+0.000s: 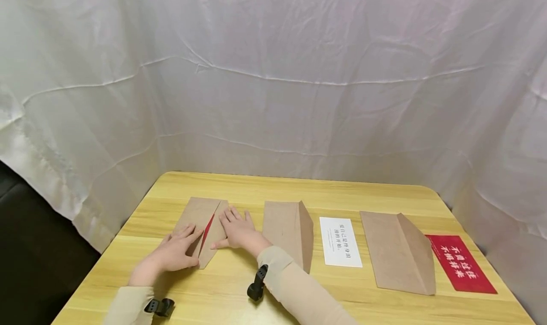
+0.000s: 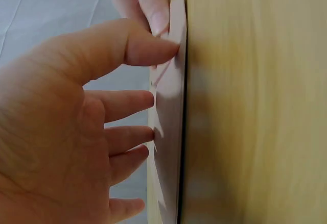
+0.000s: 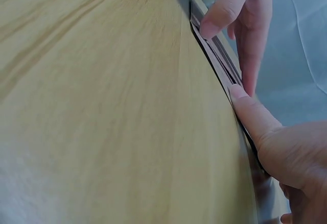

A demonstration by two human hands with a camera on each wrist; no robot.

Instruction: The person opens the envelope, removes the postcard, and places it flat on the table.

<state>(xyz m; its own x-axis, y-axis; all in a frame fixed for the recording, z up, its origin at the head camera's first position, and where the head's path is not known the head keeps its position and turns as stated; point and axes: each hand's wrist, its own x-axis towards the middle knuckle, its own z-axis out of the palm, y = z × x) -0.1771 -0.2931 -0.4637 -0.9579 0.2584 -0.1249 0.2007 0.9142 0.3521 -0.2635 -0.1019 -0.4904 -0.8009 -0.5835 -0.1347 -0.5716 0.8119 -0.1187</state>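
Note:
A brown paper envelope (image 1: pixel 200 210) lies at the left of the table. A strip of red card (image 1: pixel 207 229) shows through the gap beside its flap. My left hand (image 1: pixel 173 253) rests on the body of this envelope with its fingers spread. In the left wrist view, the left thumb and fingertips touch the envelope's face (image 2: pixel 168 112). Spread over the flap side is my right hand (image 1: pixel 240 230), its thumb near the envelope's right edge. The right wrist view shows the right thumb (image 3: pixel 248 106) pressing along that edge, with the left hand (image 3: pixel 240 17) just beyond.
A second brown envelope (image 1: pixel 279 225) with its flap raised lies right of my right hand. Farther right come a white card (image 1: pixel 342 253) with dark characters, a third brown envelope (image 1: pixel 386 253) and a red card (image 1: pixel 461 263). Pale curtains (image 1: pixel 299 101) hang behind the wooden table (image 1: pixel 325 192).

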